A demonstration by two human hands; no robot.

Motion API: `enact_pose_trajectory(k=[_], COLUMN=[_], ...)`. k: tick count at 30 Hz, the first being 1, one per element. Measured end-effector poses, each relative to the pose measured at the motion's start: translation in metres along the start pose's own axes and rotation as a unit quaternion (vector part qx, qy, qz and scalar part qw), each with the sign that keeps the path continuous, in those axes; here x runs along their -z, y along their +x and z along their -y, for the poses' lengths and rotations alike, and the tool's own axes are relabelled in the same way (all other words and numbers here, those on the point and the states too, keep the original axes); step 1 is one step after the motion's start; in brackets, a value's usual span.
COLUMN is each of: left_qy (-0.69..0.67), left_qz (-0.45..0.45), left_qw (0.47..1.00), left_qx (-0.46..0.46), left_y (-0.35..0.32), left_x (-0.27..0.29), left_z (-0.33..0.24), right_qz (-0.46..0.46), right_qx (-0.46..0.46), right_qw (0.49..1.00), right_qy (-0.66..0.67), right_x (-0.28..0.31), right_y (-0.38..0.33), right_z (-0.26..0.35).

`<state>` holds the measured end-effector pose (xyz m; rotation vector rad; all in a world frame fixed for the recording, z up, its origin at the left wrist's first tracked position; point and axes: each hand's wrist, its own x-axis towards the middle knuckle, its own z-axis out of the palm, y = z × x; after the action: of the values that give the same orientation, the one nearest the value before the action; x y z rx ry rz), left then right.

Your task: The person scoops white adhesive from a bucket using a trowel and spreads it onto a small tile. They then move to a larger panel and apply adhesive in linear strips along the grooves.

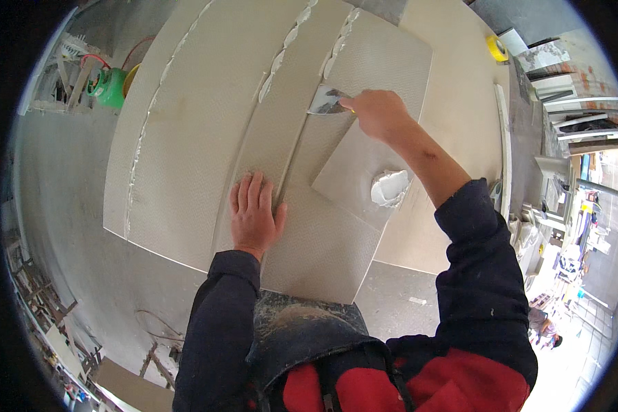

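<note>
My left hand [254,214] lies flat, fingers spread, on a long narrow pale board [275,130] that rests on larger textured boards [185,144]. Further up, my right hand [380,113] is closed on the handle of a metal putty knife [326,101], whose blade touches the edge of a board beside a bead of white paste [336,44]. A small square board [353,172] lies under my right forearm and carries a lump of white paste [389,187].
A green container [110,86] stands on the floor at the upper left near scrap pieces. A yellow tape roll [496,48] lies at the upper right. White strips and stacked materials [570,130] line the right side. Grey concrete floor [69,206] surrounds the boards.
</note>
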<state>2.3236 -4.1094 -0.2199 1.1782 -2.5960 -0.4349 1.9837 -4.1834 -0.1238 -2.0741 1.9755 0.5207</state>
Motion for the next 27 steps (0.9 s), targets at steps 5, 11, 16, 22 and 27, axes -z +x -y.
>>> enact_pose_trajectory(k=[5, 11, 16, 22, 27], left_qy=[0.006, 0.012, 0.008, -0.004, -0.004], left_qz=[-0.008, -0.017, -0.010, 0.025, 0.048], left_qw=[1.000, 1.000, 1.000, 1.000, 0.999], left_qx=[0.008, 0.002, 0.004, 0.014, 0.017], left_y=[0.001, 0.005, 0.005, -0.002, -0.003], left_x=[0.001, 0.000, 0.000, -0.003, -0.001], left_z=[-0.003, -0.005, -0.003, 0.000, -0.002], right_qz=[0.026, -0.150, -0.131, -0.150, -0.147], right_qx=[-0.054, -0.091, -0.174, -0.172, -0.160], right_qw=[0.995, 0.928, 0.894, 0.924, 0.949], right_qy=[-0.076, 0.328, 0.391, 0.307, 0.228], right_x=[0.050, 0.054, 0.055, 0.040, 0.033], right_y=[-0.009, -0.002, 0.047, 0.128, 0.166], right_z=[-0.006, -0.093, -0.129, -0.164, -0.181])
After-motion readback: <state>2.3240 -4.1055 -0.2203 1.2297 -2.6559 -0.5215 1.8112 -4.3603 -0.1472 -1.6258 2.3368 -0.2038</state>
